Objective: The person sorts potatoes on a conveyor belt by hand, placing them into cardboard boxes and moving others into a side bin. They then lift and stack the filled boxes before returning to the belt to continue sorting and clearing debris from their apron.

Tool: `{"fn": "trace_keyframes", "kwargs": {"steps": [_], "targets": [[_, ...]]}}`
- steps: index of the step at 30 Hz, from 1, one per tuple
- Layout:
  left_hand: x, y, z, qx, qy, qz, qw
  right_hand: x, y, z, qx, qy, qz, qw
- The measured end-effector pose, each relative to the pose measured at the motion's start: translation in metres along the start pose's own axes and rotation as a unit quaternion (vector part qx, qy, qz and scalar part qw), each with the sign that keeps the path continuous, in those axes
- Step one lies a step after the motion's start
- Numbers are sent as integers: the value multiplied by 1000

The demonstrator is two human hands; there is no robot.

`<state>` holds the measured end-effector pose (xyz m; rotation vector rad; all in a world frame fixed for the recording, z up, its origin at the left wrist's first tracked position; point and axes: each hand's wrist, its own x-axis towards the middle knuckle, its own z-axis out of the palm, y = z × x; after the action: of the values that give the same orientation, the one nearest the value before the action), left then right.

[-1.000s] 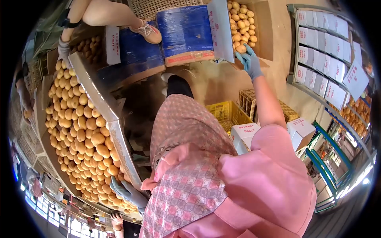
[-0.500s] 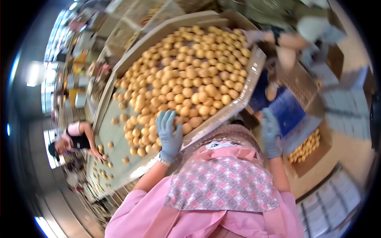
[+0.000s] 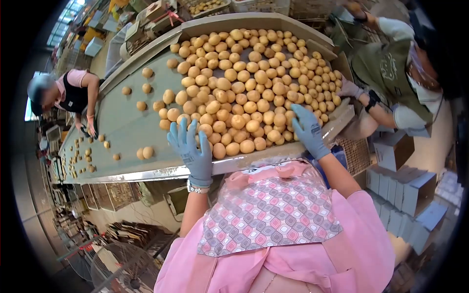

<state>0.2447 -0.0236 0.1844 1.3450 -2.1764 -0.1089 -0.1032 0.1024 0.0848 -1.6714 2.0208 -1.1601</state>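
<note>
A thick spread of round yellow-tan fruits [image 3: 239, 93] covers the right part of a green sorting belt [image 3: 117, 107]. My left hand [image 3: 193, 151], in a blue-grey glove, has its fingers spread at the near left edge of the pile, its fingertips at the fruits. In a matching glove, my right hand [image 3: 309, 131] reaches over the near right part of the pile, fingers stretched out against the fruits. Neither hand is closed around a fruit. Whether the palms touch any is hidden.
At the right, a co-worker's gloved hand [image 3: 351, 89] is by the pile's end. Another person [image 3: 73, 93] leans over the belt's far left. A metal rim [image 3: 161, 174] runs along my side. Cardboard boxes [image 3: 403, 188] stand on the right, a fan [image 3: 124, 268] lower left.
My right hand has come from beside the boxes on the right to the fruits. My left hand stays at the pile's near edge, fingers more spread. The view has turned toward the belt.
</note>
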Motion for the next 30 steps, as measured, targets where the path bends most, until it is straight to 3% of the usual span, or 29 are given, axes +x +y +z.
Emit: {"fn": "trace_keyframes", "kwargs": {"steps": [3, 5, 6, 9, 10, 11, 13, 15, 18, 21, 23, 25, 27, 30], "targets": [[12, 4, 0, -35, -78, 20, 996, 33, -21, 12, -83, -113, -155, 978], [19, 11, 2, -11, -187, 52, 981, 59, -9, 37, -99, -143, -153, 973], [32, 9, 2, 11, -198, 96, 975, 75, 0, 49, -105, -157, -152, 970], [81, -41, 17, 5, -220, 146, 964, 155, 9, 56, -223, -92, -196, 950], [105, -65, 23, -33, -214, 149, 965, 187, 5, 48, -303, -74, -205, 928], [126, -93, 26, -70, -207, 149, 964, 220, 48, 56, -310, -61, -243, 917], [151, -152, 34, 25, -106, 100, 989, 250, 72, 59, -313, 4, -48, 948], [164, -232, 30, 122, -76, 35, 989, 241, 65, 64, -253, 87, -88, 959], [154, -251, 3, 284, -8, -42, 958, 214, 64, 65, -252, 78, -64, 962], [153, -172, -13, 137, 45, 77, 987, 186, 49, 61, -264, 35, -54, 962], [151, -113, -3, 9, -6, 108, 994, 189, 15, 54, -258, 29, -97, 961], [149, -55, 7, 8, -114, 149, 982, 200, -42, 61, -134, -70, -201, 968], [144, -26, 30, -18, -215, 153, 964, 185, -59, 102, -88, -78, -321, 940], [130, -31, 68, 162, -222, 220, 936, 195, -59, 126, -21, -234, -180, 955]]}}
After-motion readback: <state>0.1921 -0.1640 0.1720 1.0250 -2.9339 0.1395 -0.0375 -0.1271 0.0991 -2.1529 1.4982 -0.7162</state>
